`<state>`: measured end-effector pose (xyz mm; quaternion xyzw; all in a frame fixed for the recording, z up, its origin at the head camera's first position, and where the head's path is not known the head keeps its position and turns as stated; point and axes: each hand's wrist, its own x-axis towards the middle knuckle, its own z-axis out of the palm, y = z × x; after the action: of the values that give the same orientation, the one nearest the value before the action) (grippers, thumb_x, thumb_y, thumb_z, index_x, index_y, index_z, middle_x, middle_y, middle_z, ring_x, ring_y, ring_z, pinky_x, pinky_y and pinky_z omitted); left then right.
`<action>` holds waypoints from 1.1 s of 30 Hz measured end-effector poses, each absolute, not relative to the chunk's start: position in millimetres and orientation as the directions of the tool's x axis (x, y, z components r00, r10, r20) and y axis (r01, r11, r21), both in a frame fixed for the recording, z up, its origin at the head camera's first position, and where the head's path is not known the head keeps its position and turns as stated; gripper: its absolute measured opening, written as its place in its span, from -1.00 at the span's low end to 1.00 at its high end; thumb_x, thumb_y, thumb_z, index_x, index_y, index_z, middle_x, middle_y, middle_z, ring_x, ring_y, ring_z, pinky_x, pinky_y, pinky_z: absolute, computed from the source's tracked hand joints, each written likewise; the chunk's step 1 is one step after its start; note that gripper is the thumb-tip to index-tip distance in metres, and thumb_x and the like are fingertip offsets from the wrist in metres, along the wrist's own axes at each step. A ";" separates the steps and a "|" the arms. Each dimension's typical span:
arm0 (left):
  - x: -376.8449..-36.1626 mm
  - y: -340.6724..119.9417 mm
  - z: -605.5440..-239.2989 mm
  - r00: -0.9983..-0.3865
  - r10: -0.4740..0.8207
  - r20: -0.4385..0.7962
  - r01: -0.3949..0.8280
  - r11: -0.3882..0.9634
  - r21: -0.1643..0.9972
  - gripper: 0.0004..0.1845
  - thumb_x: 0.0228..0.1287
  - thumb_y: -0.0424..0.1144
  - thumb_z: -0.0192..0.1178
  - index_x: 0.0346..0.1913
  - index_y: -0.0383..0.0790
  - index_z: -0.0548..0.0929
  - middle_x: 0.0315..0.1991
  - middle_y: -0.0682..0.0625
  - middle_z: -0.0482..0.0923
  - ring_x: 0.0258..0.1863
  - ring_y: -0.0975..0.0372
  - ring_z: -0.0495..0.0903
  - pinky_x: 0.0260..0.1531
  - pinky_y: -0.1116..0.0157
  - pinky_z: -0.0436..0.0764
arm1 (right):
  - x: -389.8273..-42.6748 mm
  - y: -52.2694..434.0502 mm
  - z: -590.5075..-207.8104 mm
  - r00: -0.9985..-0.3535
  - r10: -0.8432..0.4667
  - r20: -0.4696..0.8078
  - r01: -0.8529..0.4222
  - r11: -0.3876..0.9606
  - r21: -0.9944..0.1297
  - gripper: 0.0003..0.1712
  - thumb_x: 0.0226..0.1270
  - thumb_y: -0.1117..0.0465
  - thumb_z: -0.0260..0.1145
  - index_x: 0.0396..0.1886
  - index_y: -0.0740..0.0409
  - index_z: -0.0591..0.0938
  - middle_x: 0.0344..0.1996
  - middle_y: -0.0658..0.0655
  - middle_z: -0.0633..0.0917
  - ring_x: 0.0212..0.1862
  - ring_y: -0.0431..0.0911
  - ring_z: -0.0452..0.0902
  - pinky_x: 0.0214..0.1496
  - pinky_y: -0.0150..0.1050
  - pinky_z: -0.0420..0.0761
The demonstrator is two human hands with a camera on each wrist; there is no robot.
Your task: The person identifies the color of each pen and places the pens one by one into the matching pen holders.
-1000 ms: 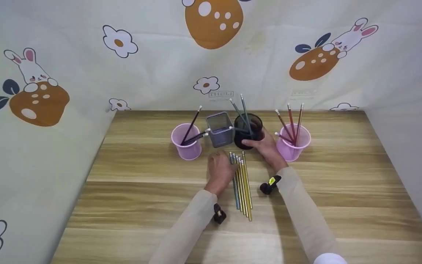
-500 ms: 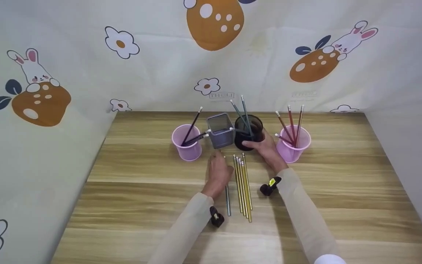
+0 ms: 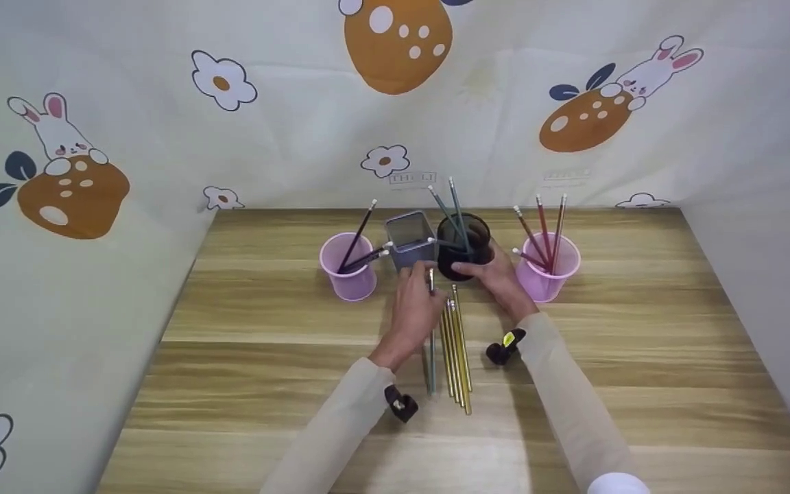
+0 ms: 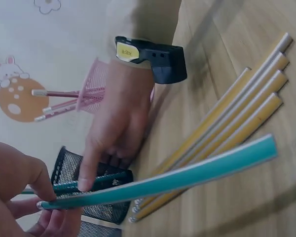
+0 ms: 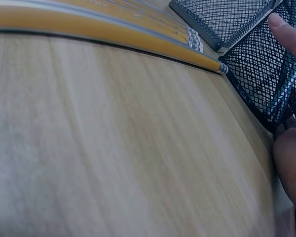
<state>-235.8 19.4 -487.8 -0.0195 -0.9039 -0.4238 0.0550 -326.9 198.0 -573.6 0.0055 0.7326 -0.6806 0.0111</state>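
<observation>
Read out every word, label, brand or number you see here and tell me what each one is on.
"TH" and "LI", middle blurred: boxed mark, center of the wall cloth.
Second mark, farther right on that cloth: too faint to read.
Yellow label on the right wrist's camera: too small.
Yellow pencils: printing too blurred.

The left hand (image 3: pixel 417 305) pinches 1 teal pencil (image 3: pixel 433 363) while the right hand (image 3: pixel 503 280) grips a black cup (image 3: pixel 447 263).

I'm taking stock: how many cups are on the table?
4, left to right: first pink cup, grey square cup, black cup held by the right hand, last pink cup.
</observation>
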 end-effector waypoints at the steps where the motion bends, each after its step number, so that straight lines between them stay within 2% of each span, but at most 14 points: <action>1: -235.8 19.2 -485.5 -0.991 -0.005 0.133 0.101 0.626 0.773 -0.47 0.04 -0.45 0.29 0.16 -0.22 0.57 -0.10 -0.20 0.55 -0.20 0.05 0.54 -0.21 0.17 0.62 | -326.7 197.5 -573.1 -1.000 -0.002 -0.024 0.024 0.076 -0.997 -0.01 -0.09 0.22 0.65 0.41 0.11 0.42 0.31 0.25 0.56 0.37 0.06 0.42 0.57 -0.10 0.26; 5: -237.3 18.9 -477.4 -0.977 -0.020 0.212 0.168 0.544 0.822 -0.48 0.03 -0.46 0.26 0.14 -0.21 0.55 -0.20 -0.14 0.56 -0.25 0.13 0.52 -0.24 0.25 0.56 | -325.5 195.5 -571.3 -1.000 0.007 -0.023 0.024 0.071 -0.997 -0.04 -0.08 0.24 0.64 0.38 0.13 0.44 0.28 0.25 0.58 0.34 0.05 0.44 0.54 -0.10 0.29; 10: -241.6 16.6 -466.4 -0.940 -0.096 0.329 0.271 0.379 0.885 -0.51 0.09 -0.50 0.20 0.15 -0.25 0.54 -0.19 -0.15 0.63 -0.27 0.15 0.62 -0.28 0.32 0.68 | -326.8 195.4 -570.5 -0.999 0.003 -0.054 0.054 0.059 -0.997 -0.02 -0.06 0.26 0.63 0.42 0.14 0.41 0.32 0.28 0.54 0.37 0.07 0.40 0.56 -0.10 0.27; 16: -248.5 10.4 -456.8 -0.846 -0.165 0.507 0.439 0.324 0.838 -0.57 0.26 -0.47 0.20 0.20 -0.31 0.50 -0.13 -0.20 0.60 -0.19 0.10 0.67 -0.23 0.29 0.75 | -312.9 193.2 -542.6 -0.995 -0.022 -0.099 0.097 0.075 -0.993 -0.02 -0.01 0.30 0.60 0.44 0.21 0.36 0.36 0.31 0.50 0.42 0.10 0.36 0.59 -0.12 0.24; 21: -252.8 5.4 -450.6 -0.815 -0.216 0.538 0.458 0.328 0.826 -0.55 0.33 -0.42 0.19 0.27 -0.32 0.47 -0.08 -0.23 0.59 -0.13 0.09 0.66 -0.20 0.28 0.75 | -318.9 196.6 -556.0 -0.997 -0.025 -0.074 0.072 0.085 -0.994 -0.02 -0.01 0.27 0.61 0.45 0.16 0.37 0.37 0.28 0.50 0.43 0.08 0.35 0.59 -0.11 0.23; 26: -258.5 3.4 -447.7 -0.790 -0.254 0.558 0.491 0.284 0.824 -0.58 0.32 -0.45 0.18 0.23 -0.42 0.46 -0.08 -0.25 0.56 -0.10 0.07 0.62 -0.17 0.27 0.76 | -327.9 198.7 -572.9 -0.998 -0.013 -0.056 0.055 0.065 -0.996 -0.01 -0.01 0.27 0.61 0.46 0.11 0.36 0.38 0.24 0.49 0.45 0.06 0.33 0.61 -0.13 0.20; 33: -264.4 2.3 -442.9 -0.784 -0.304 0.541 0.502 0.202 0.841 -0.54 0.32 -0.49 0.17 0.27 -0.37 0.44 -0.04 -0.29 0.50 -0.03 0.06 0.55 -0.10 0.30 0.76 | -327.8 197.4 -573.7 -1.000 -0.007 -0.012 0.011 0.084 -0.996 -0.03 -0.05 0.34 0.59 0.43 0.15 0.39 0.34 0.27 0.53 0.39 0.06 0.38 0.58 -0.12 0.24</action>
<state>-264.4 2.3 -442.9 -0.0699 -0.7057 -0.6279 0.3208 -327.8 197.4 -573.7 0.0015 0.7362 -0.6767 0.0069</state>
